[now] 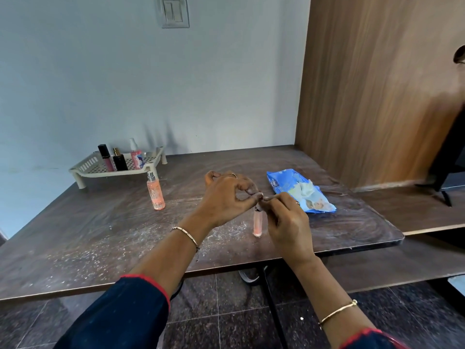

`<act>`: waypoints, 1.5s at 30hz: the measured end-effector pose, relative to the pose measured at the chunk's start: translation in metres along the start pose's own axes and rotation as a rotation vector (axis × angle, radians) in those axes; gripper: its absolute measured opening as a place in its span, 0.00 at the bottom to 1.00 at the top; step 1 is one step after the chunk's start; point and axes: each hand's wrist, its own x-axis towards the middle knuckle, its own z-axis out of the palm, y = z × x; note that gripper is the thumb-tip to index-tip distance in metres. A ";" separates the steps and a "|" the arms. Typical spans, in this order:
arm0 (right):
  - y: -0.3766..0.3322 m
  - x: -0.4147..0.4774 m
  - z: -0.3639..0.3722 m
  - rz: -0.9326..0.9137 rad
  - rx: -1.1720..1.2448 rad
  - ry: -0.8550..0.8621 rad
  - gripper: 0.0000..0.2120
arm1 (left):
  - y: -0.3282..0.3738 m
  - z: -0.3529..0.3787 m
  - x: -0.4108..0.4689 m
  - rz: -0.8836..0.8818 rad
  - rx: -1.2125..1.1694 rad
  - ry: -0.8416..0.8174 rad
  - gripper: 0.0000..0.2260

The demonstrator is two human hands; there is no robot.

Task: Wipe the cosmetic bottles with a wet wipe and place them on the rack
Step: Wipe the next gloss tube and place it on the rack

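Nearest the camera, dark blue sleeves (120,311) with red edging are being worn on both forearms, and a thin bracelet (186,235) is being worn on each wrist, above a dark tiled floor (226,323).

Just beyond, over the front part of the brown surface (75,248), a small pink bottle (258,221) is being kept upright with its base on the surface. Its top is being pinched from the left by the left grip (224,197), thumb and forefinger closed into a ring, the other fingers curled above. The same top is being pinched from the right by the right grip (289,225), its thumb and forefinger clamped there and the remaining fingers folded in. The cap itself is being hidden by the fingertips.

The surface around the bottle is being marked by white specks and smears.

Farther back on the right, a blue wet wipe pack (300,191) is being left lying flat, a wipe sticking out of its opening. On the left, well apart from the hands, a peach spray bottle (155,191) is being left standing upright, just in front of the rack (83,165).

In the cream rack, three bottles are being kept upright: a dark-capped pink tube (105,154), a black bottle (120,161) with a gold cap and a pink spray bottle (136,156).

Behind it, a pale wall (75,71) with a switch plate (174,11) is being met by a wood panel (364,84).
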 end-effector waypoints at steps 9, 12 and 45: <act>-0.001 -0.021 0.003 0.048 0.002 -0.050 0.02 | 0.003 -0.001 0.000 -0.113 -0.123 -0.009 0.03; -0.004 -0.012 0.002 0.036 -0.002 -0.030 0.05 | 0.005 -0.004 0.002 -0.121 -0.127 -0.050 0.08; -0.003 -0.016 -0.007 0.098 -0.046 -0.127 0.03 | -0.004 0.013 0.009 -0.061 0.046 0.034 0.11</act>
